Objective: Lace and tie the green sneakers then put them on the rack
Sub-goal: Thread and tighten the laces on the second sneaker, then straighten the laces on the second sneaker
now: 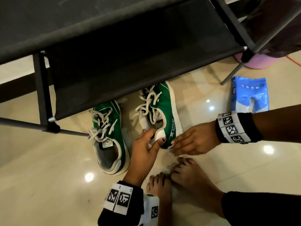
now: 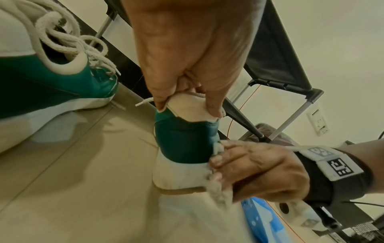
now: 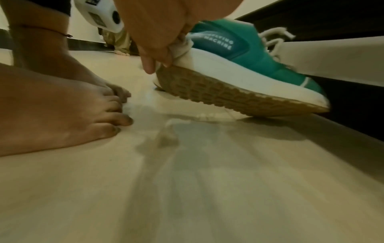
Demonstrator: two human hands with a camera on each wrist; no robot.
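Tiled floor, green sneakers, blue packet

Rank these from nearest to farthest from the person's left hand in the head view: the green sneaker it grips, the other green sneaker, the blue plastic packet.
1. The green sneaker with white side lettering: the left hand grips its white heel tab.
2. The other green sneaker: flat on the floor just left of that hand.
3. The blue plastic packet: far right, past the right hand, beside the dark fabric rack.
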